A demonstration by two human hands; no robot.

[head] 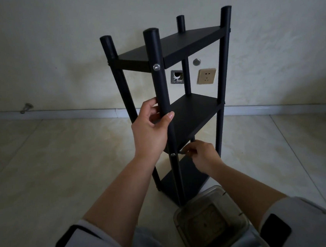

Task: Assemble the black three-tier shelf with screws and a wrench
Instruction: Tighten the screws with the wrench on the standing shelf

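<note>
Black shelf (172, 51) stood upright on floor before wall socket (206, 76). Front post (160, 88) gripped by left hand (151, 130). Small tool, possibly wrench (182, 151), pinched by right hand (203, 156) beside post's middle screw (173, 154).

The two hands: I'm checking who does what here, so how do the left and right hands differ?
The left hand grips the front post between the top and middle boards; the right hand sits lower, pinching something small and unclear beside the screw. The left wraps around; the right uses fingertips. Both are bare and on the shelf.
</note>
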